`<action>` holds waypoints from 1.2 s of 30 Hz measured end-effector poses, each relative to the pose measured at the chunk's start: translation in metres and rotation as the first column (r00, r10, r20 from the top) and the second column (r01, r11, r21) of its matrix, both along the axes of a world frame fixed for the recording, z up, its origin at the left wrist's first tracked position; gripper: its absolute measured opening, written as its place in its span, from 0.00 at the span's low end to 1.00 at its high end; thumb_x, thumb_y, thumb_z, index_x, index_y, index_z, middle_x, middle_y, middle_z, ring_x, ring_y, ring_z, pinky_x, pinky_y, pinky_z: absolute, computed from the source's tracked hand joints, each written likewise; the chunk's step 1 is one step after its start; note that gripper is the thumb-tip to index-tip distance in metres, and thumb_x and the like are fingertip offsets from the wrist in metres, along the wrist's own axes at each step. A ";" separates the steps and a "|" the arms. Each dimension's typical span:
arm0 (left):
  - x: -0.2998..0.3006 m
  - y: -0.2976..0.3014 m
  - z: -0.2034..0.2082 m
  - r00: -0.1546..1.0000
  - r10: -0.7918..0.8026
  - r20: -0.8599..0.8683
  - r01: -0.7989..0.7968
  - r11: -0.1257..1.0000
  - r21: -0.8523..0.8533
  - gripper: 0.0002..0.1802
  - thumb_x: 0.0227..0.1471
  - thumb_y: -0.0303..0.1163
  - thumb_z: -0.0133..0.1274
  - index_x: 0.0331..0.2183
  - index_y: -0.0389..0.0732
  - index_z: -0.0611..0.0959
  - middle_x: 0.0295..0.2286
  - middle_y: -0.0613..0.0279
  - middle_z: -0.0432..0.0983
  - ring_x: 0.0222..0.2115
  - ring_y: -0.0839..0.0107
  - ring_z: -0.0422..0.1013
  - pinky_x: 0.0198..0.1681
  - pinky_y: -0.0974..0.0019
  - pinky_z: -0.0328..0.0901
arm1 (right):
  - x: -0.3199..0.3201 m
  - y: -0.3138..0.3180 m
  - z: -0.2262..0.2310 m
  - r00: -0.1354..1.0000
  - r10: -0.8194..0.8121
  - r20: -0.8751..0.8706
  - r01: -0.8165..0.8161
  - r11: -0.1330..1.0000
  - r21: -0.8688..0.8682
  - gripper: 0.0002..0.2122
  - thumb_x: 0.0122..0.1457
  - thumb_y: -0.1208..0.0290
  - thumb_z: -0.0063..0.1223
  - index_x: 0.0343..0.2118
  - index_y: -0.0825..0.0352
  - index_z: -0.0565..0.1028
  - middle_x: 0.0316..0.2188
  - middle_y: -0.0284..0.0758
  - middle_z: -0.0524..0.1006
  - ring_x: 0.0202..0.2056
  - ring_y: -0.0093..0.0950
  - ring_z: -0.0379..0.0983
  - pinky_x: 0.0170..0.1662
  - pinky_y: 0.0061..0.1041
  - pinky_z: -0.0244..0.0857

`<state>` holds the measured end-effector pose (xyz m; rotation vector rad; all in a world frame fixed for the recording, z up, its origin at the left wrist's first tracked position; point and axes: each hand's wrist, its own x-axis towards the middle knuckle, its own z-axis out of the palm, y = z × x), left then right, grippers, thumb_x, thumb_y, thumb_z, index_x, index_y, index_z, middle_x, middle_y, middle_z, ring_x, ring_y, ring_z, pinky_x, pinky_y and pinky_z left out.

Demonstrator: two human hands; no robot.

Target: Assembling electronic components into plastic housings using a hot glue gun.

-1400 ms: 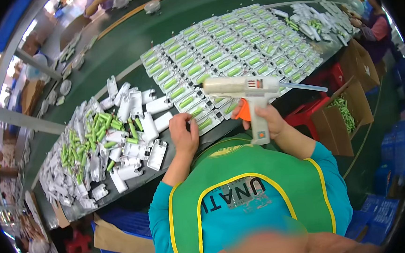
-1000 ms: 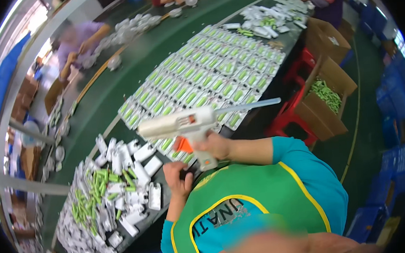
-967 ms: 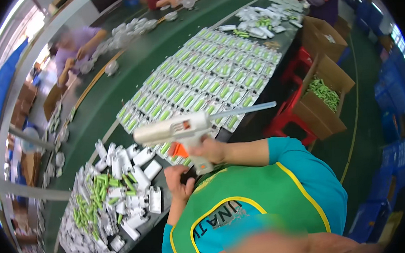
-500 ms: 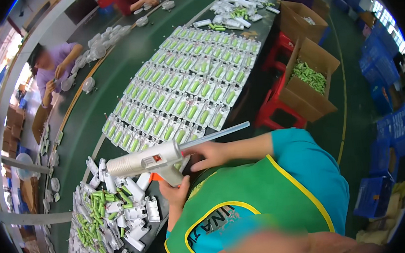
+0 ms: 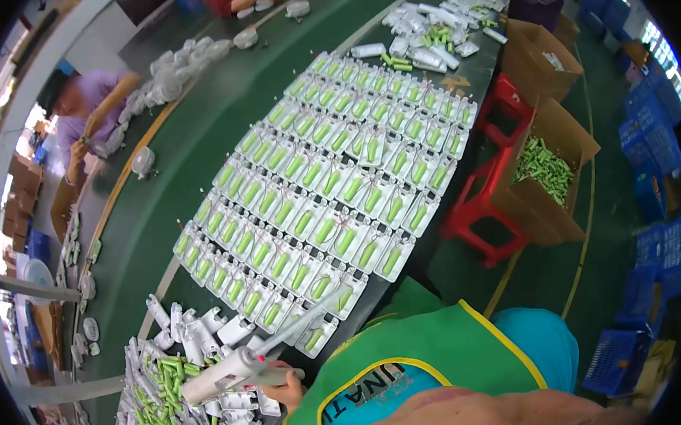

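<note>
My left hand (image 5: 287, 386) is wrapped round the handle of a white hot glue gun (image 5: 224, 375). A long translucent glue stick (image 5: 304, 319) sticks out of the gun's rear, crossing over the nearest white casings. The gun's body hangs above a heap of loose white plastic housings (image 5: 196, 333) and green cylindrical battery cells (image 5: 163, 391). Beyond it, rows of open white casings (image 5: 305, 185), each with a green cell and thin wires inside, cover the dark bench. My right hand is out of view; only the blue sleeve (image 5: 535, 337) on that side shows.
Red plastic stools (image 5: 483, 222) stand right of the bench beside a cardboard box (image 5: 551, 225) of green cells. More housings (image 5: 423, 37) lie at the far end. A co-worker in purple (image 5: 85, 112) handles parts at left. Blue crates (image 5: 615, 355) line the right side.
The glue gun has moved down and tilted, with my left hand still on its handle. My right hand, earlier by the gun's rear, has left the view. The view has shifted.
</note>
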<state>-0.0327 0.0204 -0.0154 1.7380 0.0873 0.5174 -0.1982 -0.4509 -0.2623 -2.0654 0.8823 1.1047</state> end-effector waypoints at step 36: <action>0.007 -0.009 0.067 0.778 -0.574 -0.256 0.626 0.665 0.408 0.28 0.38 0.55 0.61 0.32 0.41 0.78 0.28 0.49 0.76 0.30 0.47 0.73 0.35 0.51 0.67 | 0.189 0.291 0.302 0.547 -0.344 0.763 -0.670 0.367 0.646 0.34 0.49 0.63 0.56 0.58 0.71 0.58 0.55 0.41 0.65 0.56 0.30 0.61 0.59 0.33 0.54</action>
